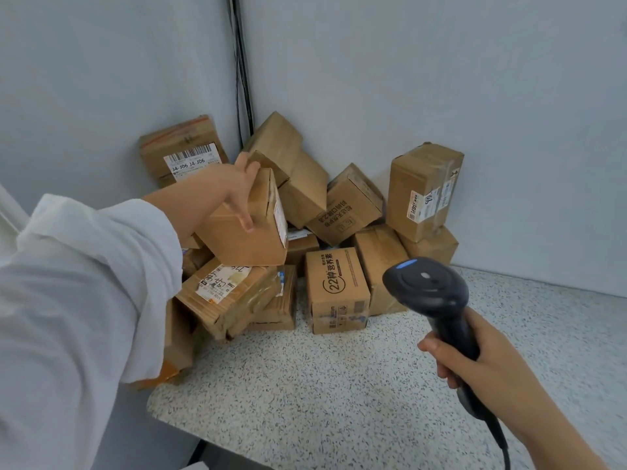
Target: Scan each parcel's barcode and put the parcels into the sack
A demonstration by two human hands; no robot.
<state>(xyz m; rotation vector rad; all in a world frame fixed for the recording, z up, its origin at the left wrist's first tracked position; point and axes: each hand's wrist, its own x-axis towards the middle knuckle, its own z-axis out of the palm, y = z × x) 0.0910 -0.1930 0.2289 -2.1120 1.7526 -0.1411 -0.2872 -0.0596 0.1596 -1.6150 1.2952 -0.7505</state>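
Note:
Several brown cardboard parcels lie heaped in the corner of a speckled table point(339, 385). My left hand point(234, 188) grips one small parcel point(247, 235) by its top, thumb on the near face and fingers over the far edge; a white label shows on its right side. It sits just above a taped parcel point(230, 293) with a label. My right hand point(475, 361) holds a black barcode scanner point(431, 290) by its handle, the head pointing toward the pile. No sack is in view.
A parcel with a "J4-J06" barcode label point(190, 154) leans on the left wall. A box printed "22" point(336, 283) stands at the pile's front, and a tall parcel point(424, 191) sits at the right. Black cables point(242, 62) run down the corner. The scanner's cord point(502, 446) trails off the frame's bottom.

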